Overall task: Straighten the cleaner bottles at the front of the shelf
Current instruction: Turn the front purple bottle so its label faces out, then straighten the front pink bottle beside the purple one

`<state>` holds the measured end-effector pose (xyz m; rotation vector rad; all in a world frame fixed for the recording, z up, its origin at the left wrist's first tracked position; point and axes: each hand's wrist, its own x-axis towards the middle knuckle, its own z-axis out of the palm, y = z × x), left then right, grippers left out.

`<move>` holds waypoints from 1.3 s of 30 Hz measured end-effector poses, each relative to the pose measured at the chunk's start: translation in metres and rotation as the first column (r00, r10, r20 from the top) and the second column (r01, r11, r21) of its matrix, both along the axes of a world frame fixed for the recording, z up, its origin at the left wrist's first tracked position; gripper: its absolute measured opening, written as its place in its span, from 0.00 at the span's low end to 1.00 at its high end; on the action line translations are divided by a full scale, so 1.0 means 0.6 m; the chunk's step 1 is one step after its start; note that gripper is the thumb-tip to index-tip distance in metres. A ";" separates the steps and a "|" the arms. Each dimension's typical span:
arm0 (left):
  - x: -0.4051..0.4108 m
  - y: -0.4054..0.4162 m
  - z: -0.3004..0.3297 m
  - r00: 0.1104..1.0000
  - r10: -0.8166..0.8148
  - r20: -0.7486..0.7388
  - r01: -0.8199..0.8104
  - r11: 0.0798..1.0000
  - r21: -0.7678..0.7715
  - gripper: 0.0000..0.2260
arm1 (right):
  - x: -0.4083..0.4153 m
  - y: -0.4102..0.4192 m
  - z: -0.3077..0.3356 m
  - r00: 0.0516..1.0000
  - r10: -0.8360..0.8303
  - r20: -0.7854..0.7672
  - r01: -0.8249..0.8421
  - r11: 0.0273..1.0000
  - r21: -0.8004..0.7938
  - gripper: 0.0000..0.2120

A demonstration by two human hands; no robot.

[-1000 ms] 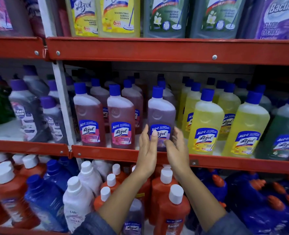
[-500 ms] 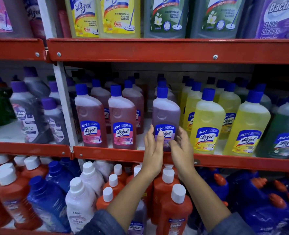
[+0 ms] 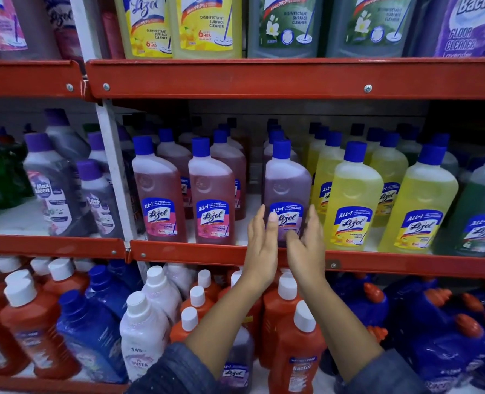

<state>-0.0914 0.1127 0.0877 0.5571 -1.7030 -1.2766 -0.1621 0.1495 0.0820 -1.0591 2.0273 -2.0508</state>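
A purple Lizol cleaner bottle (image 3: 287, 180) with a blue cap stands upright at the front of the middle shelf (image 3: 193, 253). My left hand (image 3: 259, 245) presses its left side, thumb on the label. On the bottle's right side sits my right hand (image 3: 306, 248), thumb on the lower label. Left of it, across a gap, two pink bottles (image 3: 157, 194) (image 3: 211, 194) stand in the front row. Close on the right are two yellow bottles (image 3: 355, 194) (image 3: 423, 206), then a green one (image 3: 480, 211).
More bottles fill the rows behind. A white upright post (image 3: 113, 172) splits the shelf, with grey Max Kleen bottles (image 3: 50, 189) to its left. The red upper shelf (image 3: 264, 78) hangs low overhead. Orange, white and blue bottles (image 3: 292, 336) crowd the shelf below my arms.
The purple bottle has slid a little to the right between my hands, widening the gap to the pink bottles and closing on the yellow one. Both hands went with it.
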 end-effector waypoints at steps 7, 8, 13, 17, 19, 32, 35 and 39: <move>0.086 -0.054 -0.008 0.854 0.438 -0.280 -0.484 0.867 -0.119 0.16 | 0.090 -0.023 0.015 0.975 -0.101 -0.199 0.031 0.945 -0.325 0.20; 0.097 -0.066 -0.006 0.834 0.478 -0.277 -0.520 0.848 -0.103 0.19 | 0.100 -0.035 0.015 0.980 -0.047 -0.192 -0.013 0.953 -0.301 0.18; 0.125 -0.106 -0.005 0.934 0.347 -0.085 -0.345 0.938 0.040 0.25 | 0.134 -0.087 0.016 0.972 0.235 -0.015 -0.235 0.971 -0.035 0.22; 0.129 -0.125 -0.016 0.951 0.255 -0.177 -0.223 0.958 0.180 0.23 | 0.131 -0.107 0.015 0.934 0.304 0.187 -0.315 0.949 0.028 0.23; 0.130 -0.129 -0.018 0.952 0.237 -0.196 -0.195 0.958 0.212 0.22 | 0.126 -0.114 0.011 0.926 0.301 0.227 -0.308 0.951 -0.004 0.23; 0.136 -0.107 -0.009 0.979 0.126 -0.157 -0.100 0.982 0.163 0.19 | 0.132 -0.098 0.015 0.940 0.227 0.253 -0.227 0.973 -0.031 0.24; 0.142 -0.103 -0.004 0.983 0.113 -0.143 -0.091 0.984 0.151 0.18 | 0.135 -0.102 0.011 0.946 0.207 0.249 -0.207 0.978 -0.026 0.24; 0.139 -0.104 -0.005 0.978 0.180 -0.110 -0.172 0.982 0.073 0.22 | 0.137 -0.091 0.017 0.970 0.166 0.177 -0.170 0.985 0.009 0.25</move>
